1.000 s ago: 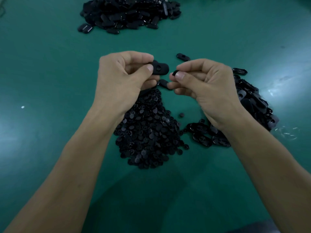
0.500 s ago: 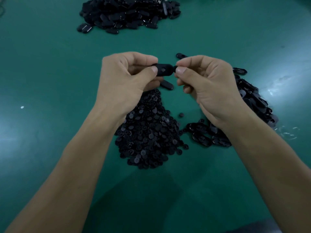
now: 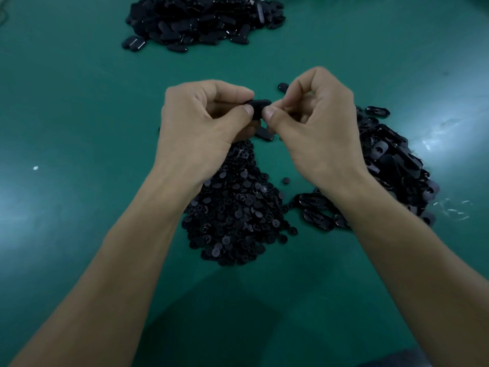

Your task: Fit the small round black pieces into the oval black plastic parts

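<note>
My left hand [image 3: 201,128] and right hand [image 3: 317,128] each hold a tight grip on one oval part [image 3: 258,108], above the heap of round pieces [image 3: 238,213].

The oval part [image 3: 260,105] showed only as a sliver between the left hand [image 3: 201,131] and right hand [image 3: 320,128]; whether a round piece sat in it could not be told. The far pile [image 3: 206,19] ran past the top edge.

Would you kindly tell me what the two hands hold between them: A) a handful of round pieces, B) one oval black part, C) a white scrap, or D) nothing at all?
B: the left hand and right hand each pinch one end of the oval black part.
</note>
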The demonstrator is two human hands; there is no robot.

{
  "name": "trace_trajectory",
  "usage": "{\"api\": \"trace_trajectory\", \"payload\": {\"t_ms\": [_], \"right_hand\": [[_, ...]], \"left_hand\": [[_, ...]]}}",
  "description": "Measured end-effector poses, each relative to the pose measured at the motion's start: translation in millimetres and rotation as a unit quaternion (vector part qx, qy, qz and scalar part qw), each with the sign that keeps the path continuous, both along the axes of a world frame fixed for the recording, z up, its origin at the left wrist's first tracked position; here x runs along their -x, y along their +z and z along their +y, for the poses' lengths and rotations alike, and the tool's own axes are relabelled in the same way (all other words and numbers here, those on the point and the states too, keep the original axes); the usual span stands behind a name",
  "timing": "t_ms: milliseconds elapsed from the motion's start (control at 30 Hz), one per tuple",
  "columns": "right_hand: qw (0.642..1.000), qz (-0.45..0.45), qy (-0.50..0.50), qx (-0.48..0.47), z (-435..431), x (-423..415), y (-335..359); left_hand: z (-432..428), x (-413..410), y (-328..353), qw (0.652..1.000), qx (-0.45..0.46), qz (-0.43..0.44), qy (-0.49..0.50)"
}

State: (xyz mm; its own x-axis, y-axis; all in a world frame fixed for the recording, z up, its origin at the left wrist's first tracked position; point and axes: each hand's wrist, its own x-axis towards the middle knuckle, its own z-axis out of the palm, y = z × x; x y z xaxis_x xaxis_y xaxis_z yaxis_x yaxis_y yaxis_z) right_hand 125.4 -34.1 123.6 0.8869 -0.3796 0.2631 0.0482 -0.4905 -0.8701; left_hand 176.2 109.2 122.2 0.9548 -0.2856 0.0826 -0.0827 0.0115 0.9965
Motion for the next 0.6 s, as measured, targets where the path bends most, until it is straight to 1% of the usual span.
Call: {"api": "trace_trajectory", "payload": {"t_ms": [200,433,600], "right_hand": [[0.999,0.01,0.004,-0.03,-1,-1,-4],[0.998,0.055,0.036,-0.007,-12,-7,6],[0.992,0.077,0.094,-0.036,-15,-5,14]], "left_hand": [[-3,0,-6,0.999,-0.038,-0.027,0.013],[-2,1,-6,0.992,-0.094,-0.078,0.011],[1,1,-3,0.987,-0.122,-0.098,-0.023]]}}
